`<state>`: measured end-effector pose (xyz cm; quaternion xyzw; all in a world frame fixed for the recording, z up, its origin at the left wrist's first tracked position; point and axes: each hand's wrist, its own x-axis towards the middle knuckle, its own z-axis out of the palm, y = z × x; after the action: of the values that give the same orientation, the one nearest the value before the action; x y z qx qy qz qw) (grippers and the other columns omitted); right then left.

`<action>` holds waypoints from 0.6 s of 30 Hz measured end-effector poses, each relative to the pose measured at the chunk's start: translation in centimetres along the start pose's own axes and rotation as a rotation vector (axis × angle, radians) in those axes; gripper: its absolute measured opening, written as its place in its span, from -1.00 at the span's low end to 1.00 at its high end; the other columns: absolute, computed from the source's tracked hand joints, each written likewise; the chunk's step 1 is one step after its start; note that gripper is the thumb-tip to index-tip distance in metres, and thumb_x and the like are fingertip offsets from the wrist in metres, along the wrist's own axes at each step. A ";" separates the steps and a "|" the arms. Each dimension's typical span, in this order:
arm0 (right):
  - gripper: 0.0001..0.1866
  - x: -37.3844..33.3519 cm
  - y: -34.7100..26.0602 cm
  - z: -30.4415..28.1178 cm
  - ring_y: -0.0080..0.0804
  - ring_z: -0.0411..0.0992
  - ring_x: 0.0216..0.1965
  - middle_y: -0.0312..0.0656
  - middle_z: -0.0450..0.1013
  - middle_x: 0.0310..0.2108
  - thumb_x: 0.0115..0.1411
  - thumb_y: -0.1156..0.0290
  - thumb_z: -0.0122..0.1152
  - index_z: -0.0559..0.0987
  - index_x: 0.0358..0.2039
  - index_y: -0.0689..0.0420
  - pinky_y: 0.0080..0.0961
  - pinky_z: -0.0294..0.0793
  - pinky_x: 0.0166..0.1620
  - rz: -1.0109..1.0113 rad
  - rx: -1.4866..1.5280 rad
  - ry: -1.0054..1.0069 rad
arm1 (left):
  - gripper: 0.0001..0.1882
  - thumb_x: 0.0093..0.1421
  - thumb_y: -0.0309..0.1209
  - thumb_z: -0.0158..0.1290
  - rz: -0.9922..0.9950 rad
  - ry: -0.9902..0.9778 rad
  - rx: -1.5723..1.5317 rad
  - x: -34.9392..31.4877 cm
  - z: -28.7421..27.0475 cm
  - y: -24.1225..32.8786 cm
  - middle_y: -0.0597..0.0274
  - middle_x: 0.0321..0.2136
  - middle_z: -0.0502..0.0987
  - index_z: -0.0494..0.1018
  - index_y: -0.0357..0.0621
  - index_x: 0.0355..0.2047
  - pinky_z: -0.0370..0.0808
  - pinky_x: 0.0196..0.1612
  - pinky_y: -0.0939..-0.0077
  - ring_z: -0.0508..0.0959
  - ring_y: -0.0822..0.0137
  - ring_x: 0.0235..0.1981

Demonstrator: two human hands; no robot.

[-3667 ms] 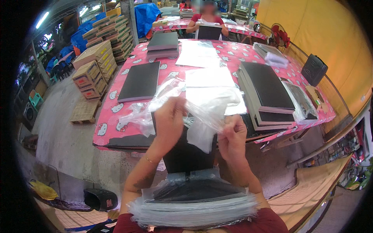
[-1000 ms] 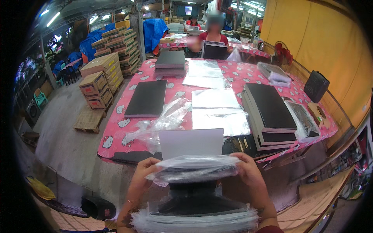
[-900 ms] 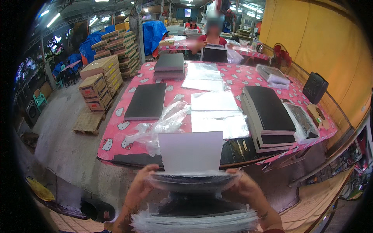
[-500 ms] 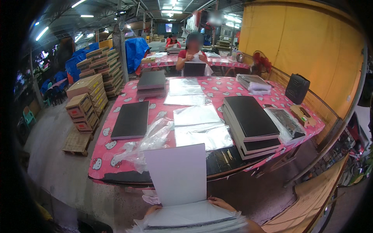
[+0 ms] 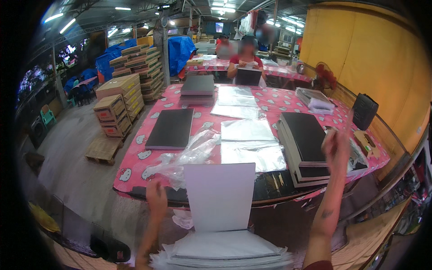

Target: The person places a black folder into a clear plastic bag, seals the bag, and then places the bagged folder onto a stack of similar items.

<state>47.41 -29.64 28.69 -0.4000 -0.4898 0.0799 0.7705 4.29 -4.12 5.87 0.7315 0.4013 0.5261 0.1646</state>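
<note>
A pale white board (image 5: 219, 195) stands upright at the table's front edge. At its foot lies a stack of white sheets in clear film (image 5: 220, 248), close to me. My left hand (image 5: 156, 197) is raised left of the board by the table edge; its fingers are too unclear to read. Up and to the right, my right hand (image 5: 335, 146) is beside a thick stack of black-covered boards (image 5: 302, 137). Motion smears its fingers, and a faint streak rises above them; whether it holds anything is unclear.
Crumpled clear plastic (image 5: 191, 155) and shiny clear sleeves (image 5: 247, 135) lie on the pink patterned table (image 5: 130, 153). A black board stack (image 5: 171, 129) is at left, a black case (image 5: 365, 111) at right. Across the table, a person (image 5: 246, 58) handles a black board (image 5: 248, 76). Boxes (image 5: 110, 108) stand at left.
Both hands have left the sides of the white stack. My left hand rose to the left; my right hand swung up and right beside the black stack. The view shifted too.
</note>
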 end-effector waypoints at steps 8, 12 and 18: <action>-0.53 0.6 5.1 8.4 -0.62 0.29 -0.43 -0.29 0.38 -0.36 0.27 0.24 0.00 0.28 0.17 0.08 -0.64 0.34 -0.33 0.276 0.083 -0.385 | -0.83 0.07 -0.38 -0.01 0.173 -0.354 0.481 7.9 2.5 -8.2 -0.03 -0.41 0.51 0.50 -0.16 -0.37 0.34 -0.21 0.06 0.48 -0.06 -0.27; -0.58 -8.9 9.5 15.4 -0.66 0.34 -0.27 -0.31 0.39 -0.25 0.27 0.27 0.07 0.37 0.12 0.06 -0.65 0.40 -0.21 0.652 -0.023 -0.932 | -0.78 0.12 -0.33 0.00 0.038 -0.064 0.378 12.7 1.7 -4.8 -0.15 -0.58 0.46 0.40 -0.28 -0.48 0.32 -0.42 0.01 0.46 -0.18 -0.47; -0.43 -12.8 14.2 23.4 -0.43 0.41 -0.17 -0.21 0.41 -0.15 0.22 0.33 0.16 0.24 0.21 0.16 -0.52 0.46 -0.16 0.664 0.385 -0.641 | -0.83 0.10 -0.36 0.07 0.165 -0.023 0.080 12.0 1.8 10.7 -0.07 -0.63 0.45 0.38 -0.21 -0.43 0.35 -0.50 0.13 0.50 -0.07 -0.54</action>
<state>25.55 -14.15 14.65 -0.3402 -0.5246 0.5288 0.5739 11.86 -1.31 19.93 0.7741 0.3584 0.5129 0.0962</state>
